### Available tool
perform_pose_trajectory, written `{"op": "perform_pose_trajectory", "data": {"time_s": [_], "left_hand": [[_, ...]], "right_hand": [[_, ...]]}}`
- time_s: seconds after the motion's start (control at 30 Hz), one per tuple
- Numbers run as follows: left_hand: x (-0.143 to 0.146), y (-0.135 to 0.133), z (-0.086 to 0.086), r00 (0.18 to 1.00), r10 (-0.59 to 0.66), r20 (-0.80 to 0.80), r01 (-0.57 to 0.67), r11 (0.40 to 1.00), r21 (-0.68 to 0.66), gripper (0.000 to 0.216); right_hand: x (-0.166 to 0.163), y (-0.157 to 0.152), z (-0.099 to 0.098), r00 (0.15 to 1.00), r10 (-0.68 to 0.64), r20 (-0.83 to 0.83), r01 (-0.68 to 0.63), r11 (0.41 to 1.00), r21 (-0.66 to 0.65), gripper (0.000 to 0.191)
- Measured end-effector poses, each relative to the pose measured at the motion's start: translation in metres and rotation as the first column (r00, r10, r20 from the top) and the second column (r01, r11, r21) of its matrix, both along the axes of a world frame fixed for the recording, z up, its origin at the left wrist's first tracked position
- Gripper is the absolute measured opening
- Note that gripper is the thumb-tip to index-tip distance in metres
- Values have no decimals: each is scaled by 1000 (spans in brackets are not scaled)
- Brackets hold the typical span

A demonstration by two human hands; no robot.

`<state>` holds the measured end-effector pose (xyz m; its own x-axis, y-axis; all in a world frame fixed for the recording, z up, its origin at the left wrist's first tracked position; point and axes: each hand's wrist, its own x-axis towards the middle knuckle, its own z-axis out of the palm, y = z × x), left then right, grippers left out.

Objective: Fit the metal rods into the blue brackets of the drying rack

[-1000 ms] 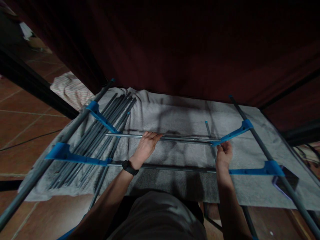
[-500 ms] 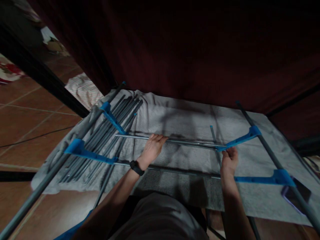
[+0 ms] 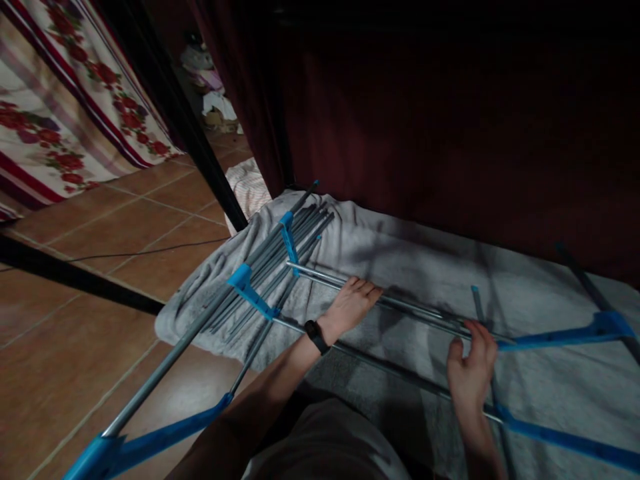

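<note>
The left hand (image 3: 351, 308), just below the center of the frame, grasps a thin metal rod (image 3: 407, 306), palm down, its fingers folded over the top. The rod runs on a slant beneath that hand, its free end poking out to the upper left and the rest reaching down to the right, close alongside the far bar of a rack. The right hand (image 3: 473, 360), at right of center, has its fingertips bent over the right stretch of that same pair, thumb held apart below; whether it grips the rod or only rests there I cannot tell. A black watch (image 3: 317, 337) sits on the left wrist. Below the hands, the near bar (image 3: 395, 372) passes under the left forearm to a blue bracket (image 3: 570, 437) at the lower right. On the left, two more brackets, the upper (image 3: 289, 240) and the lower (image 3: 253, 293), are fixed to a gray pole (image 3: 200, 330). The gray blanket (image 3: 400, 253) bears a bundle of loose rods (image 3: 267, 270), laid side by side left of center, partly behind the pole. A dark red curtain (image 3: 425, 153) fills the upper right; a floral cloth (image 3: 65, 120) hangs upper left, above the tiled floor (image 3: 115, 280).
</note>
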<state>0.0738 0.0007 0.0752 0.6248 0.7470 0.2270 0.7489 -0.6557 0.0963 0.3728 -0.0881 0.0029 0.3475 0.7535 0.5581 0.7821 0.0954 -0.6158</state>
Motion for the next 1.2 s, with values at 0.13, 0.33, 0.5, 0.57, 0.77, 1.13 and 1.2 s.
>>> {"op": "perform_pose_trajectory", "data": {"time_s": [0.13,0.33,0.5,0.57,0.77,1.13,1.2], "left_hand": [[2,4,4,1000,-13,9,13,999,33,34],[3,12,3,1000,-25,3,25,998,50,34],[4,12,3,999,-34,3,33,997,63,31],[5,11,5,999,-36,2,36,997,69,30],[8,14,15,998,-53,34,51,996,70,27],[5,18,0,998,-49,38,47,997,62,35],[4,19,-2,997,-56,50,53,997,51,36]], "right_hand": [[-17,17,11,985,137,108,-133,990,-45,44],[-22,35,7,934,236,266,-208,969,-131,42],[-15,41,7,909,240,341,-205,969,-135,43],[-12,42,9,907,243,343,-209,969,-135,42],[-10,44,16,912,233,338,-199,971,-133,43],[-10,46,11,900,242,362,-204,969,-139,42],[-11,45,9,899,238,368,-199,970,-141,42]]}}
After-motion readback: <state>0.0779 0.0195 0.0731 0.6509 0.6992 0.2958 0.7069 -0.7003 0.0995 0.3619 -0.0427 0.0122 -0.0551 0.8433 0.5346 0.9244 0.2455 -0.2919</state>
